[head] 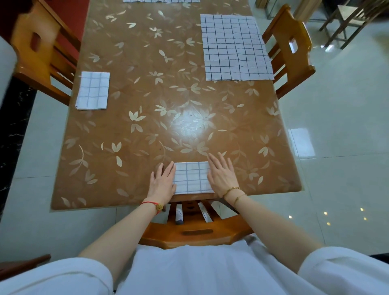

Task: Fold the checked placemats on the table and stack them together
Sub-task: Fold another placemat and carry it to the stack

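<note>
A folded white checked placemat lies at the near edge of the table. My left hand rests flat on its left end, fingers together and extended. My right hand lies flat on its right end, fingers slightly spread. Neither hand grips the cloth. A second folded placemat sits at the left edge of the table. An unfolded placemat lies spread flat at the far right. The edge of another placemat shows at the far end.
The brown table top has a leaf pattern and a bright glare spot. Wooden chairs stand at the left, at the right and tucked in before me. Glossy floor tiles surround the table.
</note>
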The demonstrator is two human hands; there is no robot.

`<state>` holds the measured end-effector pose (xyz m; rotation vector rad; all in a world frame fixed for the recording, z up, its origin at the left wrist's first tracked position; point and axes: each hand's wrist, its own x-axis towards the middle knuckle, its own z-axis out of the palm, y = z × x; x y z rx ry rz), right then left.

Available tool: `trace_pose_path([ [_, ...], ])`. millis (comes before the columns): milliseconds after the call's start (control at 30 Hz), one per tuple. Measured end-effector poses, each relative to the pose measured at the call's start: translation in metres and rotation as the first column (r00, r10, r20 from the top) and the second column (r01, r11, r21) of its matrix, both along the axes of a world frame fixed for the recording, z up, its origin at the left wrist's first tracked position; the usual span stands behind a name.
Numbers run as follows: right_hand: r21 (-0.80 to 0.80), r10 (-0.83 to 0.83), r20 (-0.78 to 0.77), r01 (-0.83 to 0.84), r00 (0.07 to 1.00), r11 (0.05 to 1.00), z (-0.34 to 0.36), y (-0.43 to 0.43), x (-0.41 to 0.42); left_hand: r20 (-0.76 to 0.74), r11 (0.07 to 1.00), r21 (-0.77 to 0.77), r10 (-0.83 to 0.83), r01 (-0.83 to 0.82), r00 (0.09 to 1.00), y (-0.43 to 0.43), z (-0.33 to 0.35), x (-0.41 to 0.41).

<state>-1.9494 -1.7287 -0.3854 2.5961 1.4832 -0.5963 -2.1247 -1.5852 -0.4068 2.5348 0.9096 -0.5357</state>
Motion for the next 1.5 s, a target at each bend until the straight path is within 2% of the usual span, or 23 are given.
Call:
trace_pose_path([
  [133, -0.014, 0.177, -0.133, -0.18, 0.975, 0.984, -0.001, 0.035, -0.025, -0.012, 0.998, 0.006, -0.059, 0.059, 0.998, 0.002, 0.001, -0.005],
  [267, -0.128, 0.178, -0.172, -0.201, 0.969, 0.971, -0.007, 0.047, -0.033, -0.049, 0.992, 0.012, -0.122, 0.123, 0.991, 0.006, 0.001, -0.011],
  [433, -0.149, 0.178, -0.191, -0.208, 0.965, 0.967, -0.002, 0.048, -0.029, -0.101, 0.973, 0.024, -0.228, 0.231, 0.968, 0.005, 0.007, -0.021],
  [533, -0.163, 0.185, -0.195, -0.217, 0.963, 0.962, -0.001, 0.05, -0.028, -0.113, 0.936, 0.042, -0.343, 0.349, 0.933, 0.007, 0.01, -0.038],
  [667, -0.165, 0.18, -0.194, -0.213, 0.964, 0.963, -0.006, 0.048, -0.029, -0.14, 0.831, 0.053, -0.543, 0.553, 0.828, 0.011, 0.01, -0.065],
  [767, -0.164, 0.184, -0.186, -0.215, 0.965, 0.963, -0.009, 0.047, -0.029, -0.145, 0.793, 0.052, -0.596, 0.607, 0.79, 0.014, 0.009, -0.073],
  [833, -0.147, 0.203, -0.165, -0.228, 0.965, 0.963, -0.008, 0.044, -0.03, -0.096, 0.81, 0.067, -0.576, 0.583, 0.811, 0.012, 0.014, -0.07],
  [933, -0.051, 0.236, -0.134, -0.245, 0.962, 0.968, -0.009, 0.031, -0.035, 0.097, 0.913, 0.104, -0.405, 0.395, 0.909, 0.002, 0.023, -0.059],
  [1033, 0.078, 0.327, -0.127, -0.319, 0.937, 0.944, -0.007, 0.013, -0.044, 0.208, 0.955, 0.126, -0.29, 0.269, 0.934, -0.008, 0.023, -0.051],
  [1167, 0.141, 0.509, -0.065, -0.497, 0.858, 0.856, -0.009, -0.005, -0.054, 0.181, 0.953, 0.146, -0.288, 0.264, 0.94, -0.017, 0.016, -0.048],
  [1500, 0.093, 0.512, -0.019, -0.508, 0.859, 0.856, -0.014, -0.025, -0.05, -0.008, 0.957, 0.132, -0.26, 0.259, 0.965, -0.031, 0.012, -0.052],
])
